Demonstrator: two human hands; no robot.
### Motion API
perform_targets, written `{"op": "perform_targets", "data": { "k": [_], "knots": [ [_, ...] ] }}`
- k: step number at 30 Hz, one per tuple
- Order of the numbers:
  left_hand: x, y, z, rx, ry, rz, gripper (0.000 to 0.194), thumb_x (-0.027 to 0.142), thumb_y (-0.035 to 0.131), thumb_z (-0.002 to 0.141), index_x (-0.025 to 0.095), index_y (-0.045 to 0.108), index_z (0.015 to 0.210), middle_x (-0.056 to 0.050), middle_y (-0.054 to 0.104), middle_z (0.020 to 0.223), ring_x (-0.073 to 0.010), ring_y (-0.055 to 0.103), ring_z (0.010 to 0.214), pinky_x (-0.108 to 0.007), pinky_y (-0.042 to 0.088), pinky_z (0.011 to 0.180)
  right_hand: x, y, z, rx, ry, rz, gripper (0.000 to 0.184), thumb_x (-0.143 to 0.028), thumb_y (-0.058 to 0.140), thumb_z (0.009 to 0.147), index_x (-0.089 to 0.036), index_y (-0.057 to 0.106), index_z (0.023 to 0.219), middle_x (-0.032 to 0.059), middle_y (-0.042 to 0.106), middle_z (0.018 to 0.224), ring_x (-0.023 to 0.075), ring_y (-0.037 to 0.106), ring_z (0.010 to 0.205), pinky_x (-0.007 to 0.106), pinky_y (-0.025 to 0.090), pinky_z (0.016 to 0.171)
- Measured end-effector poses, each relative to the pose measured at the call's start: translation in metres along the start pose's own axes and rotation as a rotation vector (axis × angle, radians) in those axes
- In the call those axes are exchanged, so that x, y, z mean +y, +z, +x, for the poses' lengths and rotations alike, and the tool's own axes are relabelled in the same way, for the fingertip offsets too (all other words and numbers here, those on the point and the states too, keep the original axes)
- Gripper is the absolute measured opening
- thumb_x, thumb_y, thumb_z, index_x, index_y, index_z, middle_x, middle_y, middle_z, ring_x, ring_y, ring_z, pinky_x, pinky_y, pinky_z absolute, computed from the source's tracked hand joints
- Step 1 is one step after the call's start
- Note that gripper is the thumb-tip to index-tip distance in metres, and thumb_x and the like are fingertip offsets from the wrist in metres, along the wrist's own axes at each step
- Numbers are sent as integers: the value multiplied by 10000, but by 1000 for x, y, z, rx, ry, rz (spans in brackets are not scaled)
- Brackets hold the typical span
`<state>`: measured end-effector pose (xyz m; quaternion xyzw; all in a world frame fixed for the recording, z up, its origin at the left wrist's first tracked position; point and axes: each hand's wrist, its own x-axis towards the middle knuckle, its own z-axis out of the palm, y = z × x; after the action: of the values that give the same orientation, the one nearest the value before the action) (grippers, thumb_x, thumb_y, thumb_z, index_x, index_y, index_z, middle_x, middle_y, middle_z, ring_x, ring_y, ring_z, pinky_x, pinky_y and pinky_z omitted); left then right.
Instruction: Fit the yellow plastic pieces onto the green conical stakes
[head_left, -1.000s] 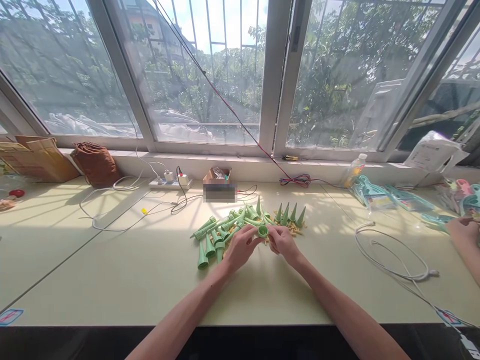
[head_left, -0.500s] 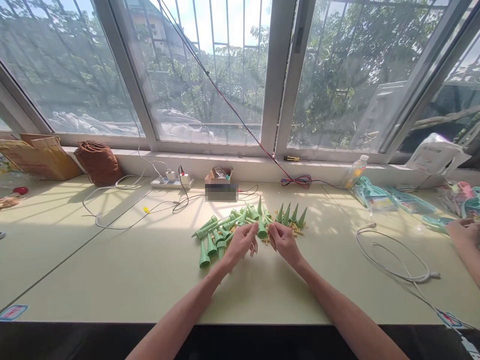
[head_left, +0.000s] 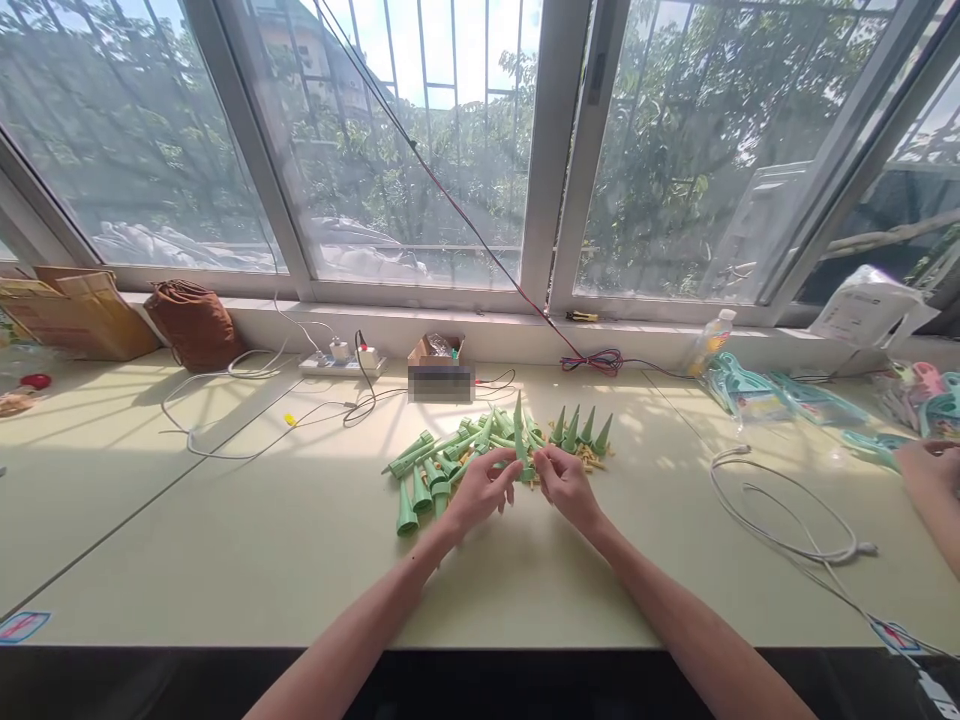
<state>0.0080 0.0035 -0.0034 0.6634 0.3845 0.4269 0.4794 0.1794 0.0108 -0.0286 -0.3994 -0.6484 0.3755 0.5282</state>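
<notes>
Between my hands a pointed green plastic cone (head_left: 519, 440) stands tip up. My left hand (head_left: 487, 487) closes its thumb and fingers on the lower part of this cone. Pinched fingertips of my right hand (head_left: 568, 485) are close against the cone's base from the other side; whatever they hold is too small to make out. Loose green cones (head_left: 421, 492) lie in a heap by my left hand, some across one another. Beyond my right hand several green cones (head_left: 574, 430) stand upright in a cluster, with small yellowish pegs (head_left: 595, 462) scattered around them.
Behind the heap sits a small cardboard box (head_left: 422, 350), with a power strip (head_left: 345, 364) to its left. A white cable (head_left: 787, 540) coils on the right of the table (head_left: 225, 560). Another person's hand (head_left: 930, 470) is at the far right, near teal plastic items (head_left: 739, 385).
The cone between my hands now shows whole and upright, with my left fingers moved onto its lower part. My right hand has barely moved.
</notes>
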Motion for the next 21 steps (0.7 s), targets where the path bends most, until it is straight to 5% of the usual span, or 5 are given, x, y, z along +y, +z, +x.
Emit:
{"op": "perform_targets", "data": {
  "k": [9,17,21],
  "knots": [
    [-6,0,0,42,185,130,314,441,610,892,167,685,1027,-78,581,1043,-63,580,544,-174,482,386,-6,2,0,68,9,-60,533,-568,470,945,-207,391,560,-52,355,436,90,322,412,237,254,417],
    [-7,4,1,83,212,153,328,450,583,909,204,693,1095,-79,599,1060,-70,559,547,-206,508,421,-3,4,1,104,20,-64,529,-539,457,956,-199,423,552,-41,385,444,96,351,421,236,280,427],
    [-9,6,5,152,50,-13,428,535,566,899,159,635,1092,-18,621,719,-99,556,443,-198,439,367,-1,5,1,142,22,-35,501,-555,451,959,-202,435,603,-52,374,452,95,348,421,233,278,425]
  ]
}}
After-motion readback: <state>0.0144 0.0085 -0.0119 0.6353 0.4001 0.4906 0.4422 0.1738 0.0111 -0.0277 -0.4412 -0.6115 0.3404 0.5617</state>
